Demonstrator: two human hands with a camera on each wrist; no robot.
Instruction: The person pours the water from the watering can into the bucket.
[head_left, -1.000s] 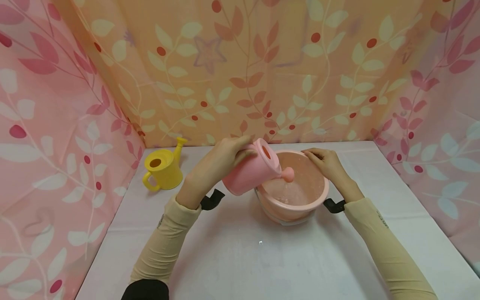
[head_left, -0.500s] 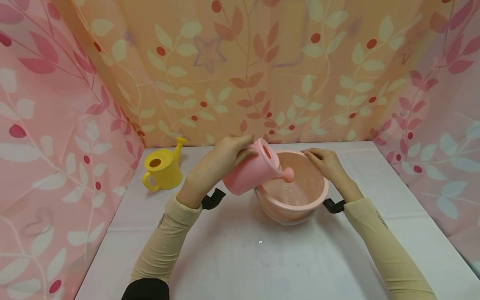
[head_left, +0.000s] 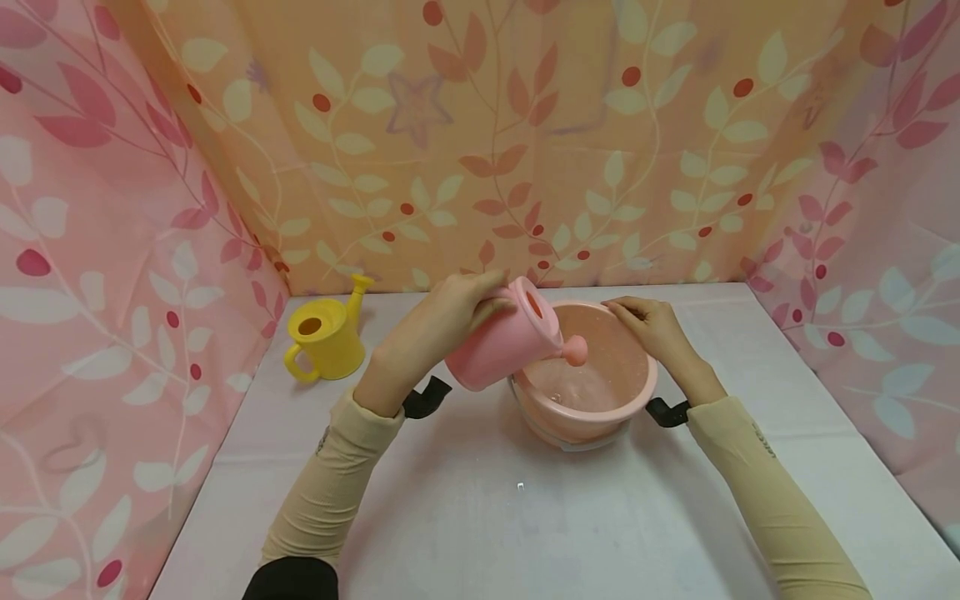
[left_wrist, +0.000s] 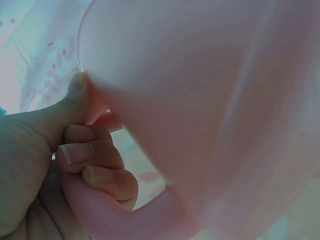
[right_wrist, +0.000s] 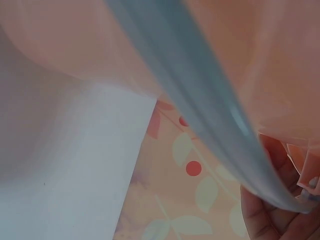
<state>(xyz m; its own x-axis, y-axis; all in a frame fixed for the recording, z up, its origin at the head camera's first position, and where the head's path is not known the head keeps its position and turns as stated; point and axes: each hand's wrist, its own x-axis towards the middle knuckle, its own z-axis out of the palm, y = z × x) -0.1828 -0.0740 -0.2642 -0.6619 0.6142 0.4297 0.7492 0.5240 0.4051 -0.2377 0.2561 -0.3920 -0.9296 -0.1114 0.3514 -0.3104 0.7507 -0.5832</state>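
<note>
My left hand [head_left: 450,321] grips the handle of a pink watering can [head_left: 501,343]. The can tips to the right, its round spout head over a pale pink bucket [head_left: 577,425]. Ripples show on the water [head_left: 577,387] inside the bucket. In the left wrist view, curled fingers [left_wrist: 102,160] wrap the can's handle [left_wrist: 135,217], and the thumb presses against its body. My right hand [head_left: 660,333] holds the bucket's rim on the far right side. The right wrist view shows the bucket's grey bail handle [right_wrist: 200,110] crossing in front of that hand, partly hiding it.
A yellow watering can [head_left: 330,342] stands upright at the back left of the white table [head_left: 525,533]. A small shiny spot [head_left: 521,486] lies on the table in front of the bucket. Patterned cloth walls [head_left: 487,150] enclose the back and both sides.
The ripples on the water in the bucket shift slightly. Both hands, the tilted pink watering can and the bucket stay in place.
</note>
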